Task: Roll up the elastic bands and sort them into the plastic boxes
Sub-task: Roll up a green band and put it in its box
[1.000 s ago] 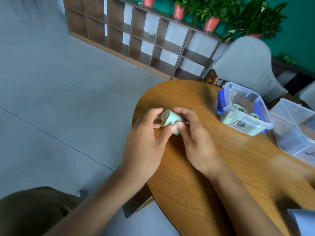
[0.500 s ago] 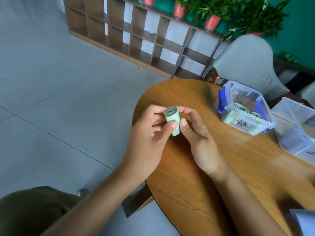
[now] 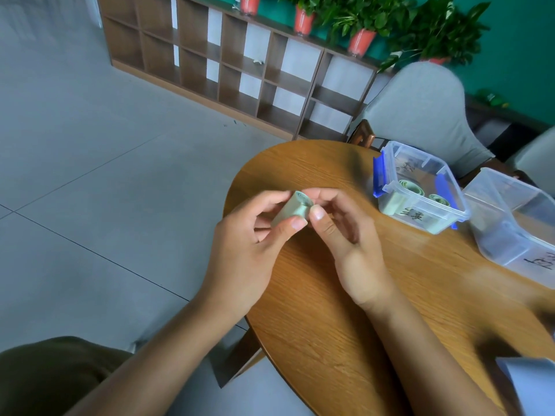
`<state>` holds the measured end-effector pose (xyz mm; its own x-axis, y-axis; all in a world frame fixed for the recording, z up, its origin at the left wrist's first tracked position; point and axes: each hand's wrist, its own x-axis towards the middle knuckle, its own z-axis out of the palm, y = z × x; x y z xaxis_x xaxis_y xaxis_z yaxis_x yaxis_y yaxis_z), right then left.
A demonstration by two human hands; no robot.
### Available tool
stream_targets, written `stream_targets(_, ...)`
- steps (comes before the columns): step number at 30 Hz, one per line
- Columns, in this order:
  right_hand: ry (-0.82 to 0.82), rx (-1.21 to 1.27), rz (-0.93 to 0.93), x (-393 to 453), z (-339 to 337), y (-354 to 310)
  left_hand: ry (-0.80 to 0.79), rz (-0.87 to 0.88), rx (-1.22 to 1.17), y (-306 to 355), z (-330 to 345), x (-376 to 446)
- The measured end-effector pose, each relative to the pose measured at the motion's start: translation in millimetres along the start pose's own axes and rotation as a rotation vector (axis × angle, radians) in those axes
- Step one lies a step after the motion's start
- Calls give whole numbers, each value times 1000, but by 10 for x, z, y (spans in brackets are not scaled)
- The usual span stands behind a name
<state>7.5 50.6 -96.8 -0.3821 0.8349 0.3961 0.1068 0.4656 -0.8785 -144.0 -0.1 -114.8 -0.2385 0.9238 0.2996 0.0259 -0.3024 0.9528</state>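
Round wooden table (image 3: 345, 325) with blue-clipped plastic box (image 3: 420, 187) beside larger clear box (image 3: 510, 223).

Above the worktop (image 3: 345, 310), the left hand (image 3: 249, 253) and right hand (image 3: 351, 244) pinch a rolled green band (image 3: 289, 213) (spiral end up). Right of it, well apart, a blue-latched box (image 3: 420, 187) holds rolls.

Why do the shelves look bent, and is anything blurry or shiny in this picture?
Head view: the wide-angle lens bows the shelf unit and floor lines; the hands and the green roll look sharp; the bottom right corner smears into blur; soft glare sits on the clear box and wooden table.
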Motion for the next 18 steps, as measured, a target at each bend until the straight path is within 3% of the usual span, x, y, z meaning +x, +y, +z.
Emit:
stream_targets(9,13,-98,2,-71,-86,-135,-15,-9,-120,35,26,-33)
stream_targets(18,14,-250,102,-288,-461,-290,-139,10,-1,131,268,-133)
